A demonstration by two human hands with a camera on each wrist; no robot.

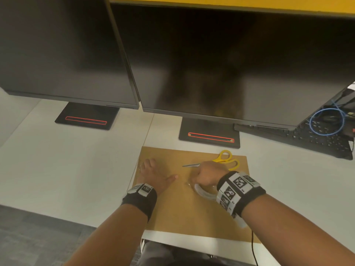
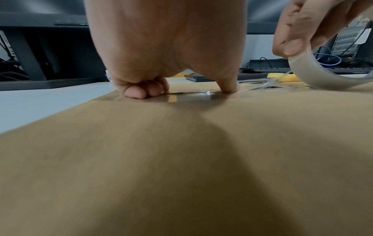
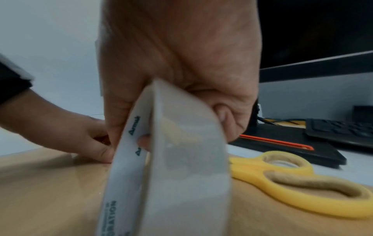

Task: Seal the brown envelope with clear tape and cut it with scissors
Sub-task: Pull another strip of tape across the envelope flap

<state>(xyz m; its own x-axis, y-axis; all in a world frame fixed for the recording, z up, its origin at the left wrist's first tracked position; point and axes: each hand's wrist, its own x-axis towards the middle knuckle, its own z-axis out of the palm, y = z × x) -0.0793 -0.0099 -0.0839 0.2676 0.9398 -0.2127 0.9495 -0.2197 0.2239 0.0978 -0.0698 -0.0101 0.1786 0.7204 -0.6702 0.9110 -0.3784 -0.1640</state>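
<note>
The brown envelope (image 1: 184, 212) lies flat on the white desk (image 1: 76, 169), near its front edge. My left hand (image 1: 153, 172) presses down on the envelope's left part, fingertips (image 2: 139, 93) and thumb (image 2: 228, 87) on a shiny strip of clear tape (image 2: 193, 95). My right hand (image 1: 206, 175) grips the clear tape roll (image 1: 203, 193), which stands on edge just right of the left thumb, with the strip running from the roll (image 2: 322, 76) to the thumb. Yellow-handled scissors (image 1: 224, 160) lie closed on the envelope's far right part, just beyond my right hand.
Two dark monitors stand at the back on black bases (image 1: 85, 118) (image 1: 210, 135). A black keyboard (image 1: 317, 139) and a blue cable loop (image 1: 326, 121) lie at the far right. The desk's front edge (image 1: 192, 242) is just below the envelope.
</note>
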